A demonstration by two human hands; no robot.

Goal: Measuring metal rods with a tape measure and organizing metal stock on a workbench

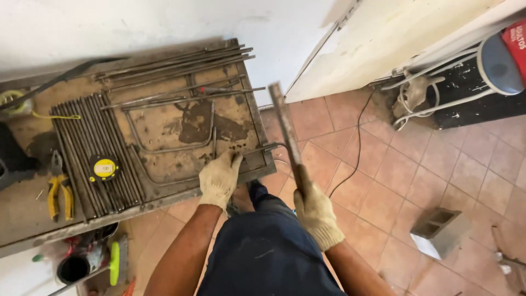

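Quickly: left hand point(219, 178) in a knit work glove, fingers curled and pressing down on a bent steel rod point(257, 149) at the front right corner of the workbench point(33, 214) — fingertips on the rod where it runs toward the bench edge. Right hand point(316, 211), also gloved, is clenched around the lower end of a long rusty metal pipe point(286, 130); the pipe angles up and away from the hand, its far end above the bench's right edge, near the rod's bend. Whether pipe and rod touch — cannot tell, motion blur.

On the bench: a rusty steel plate point(230, 118) with a row of straight rods point(93, 153) laid side by side at its left, a yellow tape measure point(103, 168) sitting on them, more loose rods point(175, 60) along the back edge. Yellow-handled pliers point(59, 192) lie left of the plate.

Person stands at the bench's front, dark trousers visible below. Terracotta tile floor point(438, 170) to the right, with a grey concrete block point(441, 230) and a thin black cable point(356, 148) on it. White coiled hose point(424, 93) by the wall at upper right.
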